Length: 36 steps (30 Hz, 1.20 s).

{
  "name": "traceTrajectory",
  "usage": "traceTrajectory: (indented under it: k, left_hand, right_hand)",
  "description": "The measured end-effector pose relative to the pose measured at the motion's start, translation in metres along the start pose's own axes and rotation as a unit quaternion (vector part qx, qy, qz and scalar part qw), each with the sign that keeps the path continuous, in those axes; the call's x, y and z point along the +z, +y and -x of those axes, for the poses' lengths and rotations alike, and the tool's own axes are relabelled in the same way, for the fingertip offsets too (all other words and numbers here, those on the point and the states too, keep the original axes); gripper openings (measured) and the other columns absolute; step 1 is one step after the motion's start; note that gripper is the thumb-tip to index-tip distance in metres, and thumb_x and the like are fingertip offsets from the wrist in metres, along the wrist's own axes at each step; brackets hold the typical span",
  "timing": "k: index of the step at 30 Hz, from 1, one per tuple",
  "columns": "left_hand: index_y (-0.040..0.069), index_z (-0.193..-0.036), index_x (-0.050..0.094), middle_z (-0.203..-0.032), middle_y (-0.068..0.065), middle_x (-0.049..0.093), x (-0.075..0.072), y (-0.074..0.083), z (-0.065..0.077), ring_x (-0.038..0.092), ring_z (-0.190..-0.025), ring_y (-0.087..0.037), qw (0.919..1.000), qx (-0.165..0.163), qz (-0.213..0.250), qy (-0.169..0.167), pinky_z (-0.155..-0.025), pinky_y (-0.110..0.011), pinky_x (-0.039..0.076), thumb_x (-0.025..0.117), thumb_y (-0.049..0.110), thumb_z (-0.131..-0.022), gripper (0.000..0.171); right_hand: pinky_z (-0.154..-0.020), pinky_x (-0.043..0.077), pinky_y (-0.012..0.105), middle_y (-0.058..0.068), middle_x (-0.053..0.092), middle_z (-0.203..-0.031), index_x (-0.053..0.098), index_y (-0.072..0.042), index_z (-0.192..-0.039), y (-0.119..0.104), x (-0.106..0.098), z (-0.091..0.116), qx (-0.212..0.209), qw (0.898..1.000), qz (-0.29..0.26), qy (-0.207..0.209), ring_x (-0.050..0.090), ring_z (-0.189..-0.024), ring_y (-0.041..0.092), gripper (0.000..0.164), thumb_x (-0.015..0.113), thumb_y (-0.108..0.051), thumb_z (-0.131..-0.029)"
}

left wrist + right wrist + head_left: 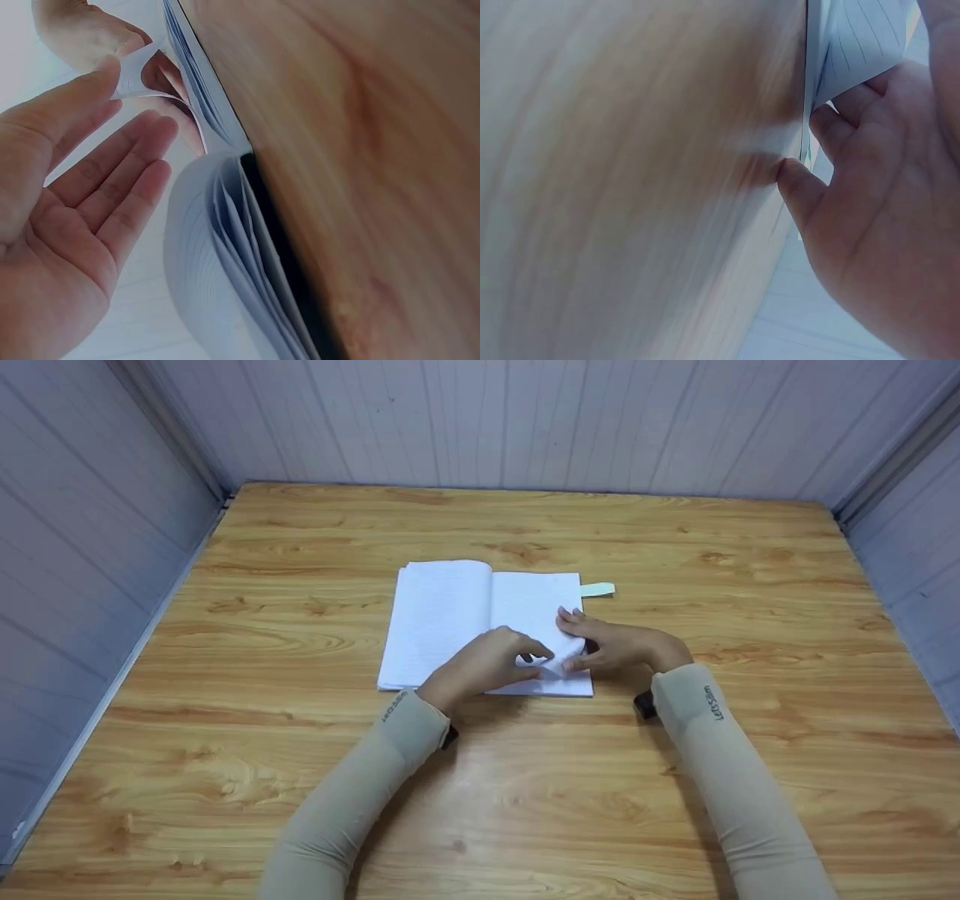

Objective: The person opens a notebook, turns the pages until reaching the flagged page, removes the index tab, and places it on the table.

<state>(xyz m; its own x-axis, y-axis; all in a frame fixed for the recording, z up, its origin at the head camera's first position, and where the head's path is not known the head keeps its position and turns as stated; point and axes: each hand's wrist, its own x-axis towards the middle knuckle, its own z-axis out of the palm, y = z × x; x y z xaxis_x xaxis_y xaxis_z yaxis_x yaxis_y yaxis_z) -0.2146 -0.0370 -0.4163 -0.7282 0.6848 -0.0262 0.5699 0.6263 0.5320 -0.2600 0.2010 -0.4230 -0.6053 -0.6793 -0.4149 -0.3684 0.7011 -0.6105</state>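
Observation:
A notebook (446,622) with ruled white pages lies spread on the wooden table. My left hand (491,660) is over the right-hand side, its thumb and index finger pinching the raised corner of a page (135,77). In the left wrist view the other fingers of that hand stretch out loosely. At the book's right edge is my right hand (619,645), fingers spread and touching the page, thumb near the lifted part. From the right wrist, the raised ruled sheet (862,37) partly covers the fingertips.
A pale green strip (598,589) sticks out from the notebook's upper right edge. The wooden table (300,780) extends on all sides of the book. White panel walls (510,427) stand behind it and to both sides.

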Motion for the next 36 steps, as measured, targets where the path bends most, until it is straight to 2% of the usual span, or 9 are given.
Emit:
traceTrajectory:
  k: [9, 17, 21, 26, 31, 36]
  left_hand:
    - [0.006, -0.117, 0.069, -0.114, -0.006, 0.071, -0.003, 0.000, 0.001, 0.067, -0.103, -0.016, 0.9996, 0.007, 0.017, 0.021, -0.092, -0.029, 0.053, 0.063, 0.005, -0.091, 0.027]
    - [0.003, -0.124, 0.064, -0.117, -0.011, 0.069, -0.005, -0.005, 0.006, 0.068, -0.097, -0.019, 0.9949, 0.015, 0.070, 0.071, -0.086, -0.030, 0.055, 0.058, -0.002, -0.090, 0.034]
    - [0.004, -0.126, 0.063, -0.112, -0.012, 0.071, -0.008, -0.009, 0.011, 0.069, -0.092, -0.019, 0.9886, 0.014, 0.092, 0.119, -0.082, -0.029, 0.056, 0.059, -0.002, -0.089, 0.037]
    - [0.002, -0.124, 0.063, -0.098, -0.014, 0.072, -0.013, -0.015, 0.018, 0.070, -0.084, -0.020, 0.9758, 0.010, 0.127, 0.178, -0.081, -0.027, 0.056, 0.062, 0.000, -0.088, 0.036]
    - [0.004, -0.124, 0.064, -0.084, -0.011, 0.066, -0.021, -0.018, 0.024, 0.064, -0.077, -0.017, 0.9617, 0.009, 0.160, 0.222, -0.078, -0.026, 0.056, 0.064, 0.000, -0.087, 0.037]
    - [0.006, -0.126, 0.063, -0.071, -0.009, 0.057, -0.028, -0.020, 0.031, 0.060, -0.069, -0.015, 0.9519, 0.003, 0.169, 0.256, -0.074, -0.026, 0.055, 0.067, 0.002, -0.086, 0.040]
  right_hand:
    - [-0.120, 0.003, 0.052, 0.006, -0.007, -0.163, 0.007, -0.010, -0.155, 0.000, 0.001, 0.001, 0.007, 1.000, -0.012, 0.020, -0.010, -0.150, 0.027, 0.096, 0.063, -0.049, -0.088]
    - [-0.120, 0.001, 0.053, 0.008, -0.017, -0.161, -0.006, -0.010, -0.154, 0.002, -0.001, 0.004, 0.000, 0.996, -0.039, 0.079, -0.015, -0.149, 0.028, 0.113, 0.071, -0.048, -0.081]
    - [-0.120, 0.001, 0.051, 0.006, -0.022, -0.160, -0.016, -0.013, -0.153, 0.000, -0.003, 0.006, 0.011, 0.991, -0.070, 0.117, -0.017, -0.148, 0.026, 0.119, 0.074, -0.044, -0.081]
    - [-0.120, 0.002, 0.051, 0.005, -0.024, -0.159, -0.019, -0.015, -0.152, 0.000, -0.002, 0.007, 0.029, 0.984, -0.084, 0.151, -0.016, -0.148, 0.026, 0.118, 0.074, -0.038, -0.083]
    - [-0.121, 0.003, 0.050, 0.005, -0.023, -0.160, -0.020, -0.019, -0.152, 0.001, -0.002, 0.006, 0.024, 0.986, -0.076, 0.147, -0.015, -0.148, 0.024, 0.116, 0.072, -0.037, -0.084]
    - [-0.121, 0.003, 0.049, 0.008, -0.022, -0.160, -0.017, -0.012, -0.152, 0.003, -0.001, 0.003, -0.014, 0.991, -0.050, 0.127, -0.015, -0.148, 0.025, 0.116, 0.070, -0.042, -0.083]
